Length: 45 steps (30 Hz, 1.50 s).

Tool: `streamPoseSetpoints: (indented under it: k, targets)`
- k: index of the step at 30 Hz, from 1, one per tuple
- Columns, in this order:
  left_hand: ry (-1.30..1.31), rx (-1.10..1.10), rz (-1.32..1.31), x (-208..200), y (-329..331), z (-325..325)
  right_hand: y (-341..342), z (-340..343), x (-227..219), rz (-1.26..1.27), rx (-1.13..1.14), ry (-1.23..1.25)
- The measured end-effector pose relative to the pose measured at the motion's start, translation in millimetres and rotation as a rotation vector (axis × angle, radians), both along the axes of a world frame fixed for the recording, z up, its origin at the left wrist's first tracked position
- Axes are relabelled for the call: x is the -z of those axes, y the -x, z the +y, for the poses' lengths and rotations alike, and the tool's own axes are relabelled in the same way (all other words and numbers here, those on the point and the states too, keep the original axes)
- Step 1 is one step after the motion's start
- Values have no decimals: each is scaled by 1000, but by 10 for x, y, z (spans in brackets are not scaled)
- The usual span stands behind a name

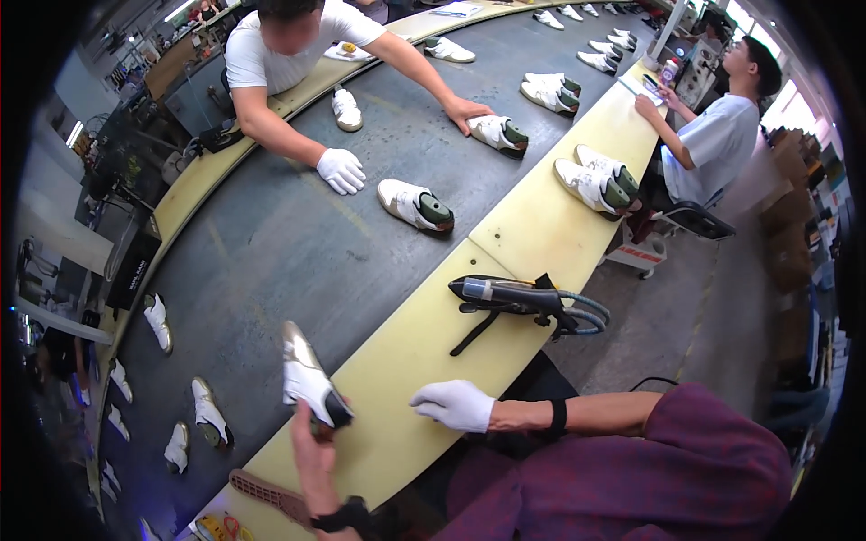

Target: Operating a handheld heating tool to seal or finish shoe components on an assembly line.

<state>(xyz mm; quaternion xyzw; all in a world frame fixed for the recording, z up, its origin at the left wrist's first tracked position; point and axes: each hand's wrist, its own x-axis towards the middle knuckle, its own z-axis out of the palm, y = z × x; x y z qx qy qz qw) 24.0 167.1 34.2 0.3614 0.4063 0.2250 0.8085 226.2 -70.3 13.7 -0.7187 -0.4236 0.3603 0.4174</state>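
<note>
Left fingers (303, 418) partly behind white shoe (308, 377)

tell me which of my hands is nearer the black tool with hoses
Right. The gloved right hand is below the black tool in the picture, not touching it; the bare left hand is farther off, to its lower left, holding a white shoe.

Bright windows (806, 110) rise beyond a grey floor (622, 307)

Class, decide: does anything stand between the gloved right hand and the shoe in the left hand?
Nothing visible does. Only the yellow ledge shows between the right hand and the shoe. The black tool lies farther forward, off that line.
</note>
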Motion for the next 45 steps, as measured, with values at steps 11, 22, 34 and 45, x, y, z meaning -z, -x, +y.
streamPoseSetpoints:
  k: [11,22,34,45]
  targets:
    - [-1467,345,948,50,-194,-2182,209,-297,-39,-40,-14,-32]
    - [-1074,298,661,373,-128,-2352,-119,-622,178,195,82,33]
    - [-884,210,551,330,-192,-2752,-208,-534,285,67,23,1]
    - [-752,217,554,355,-266,-2372,-320,-491,411,22,32,-88]
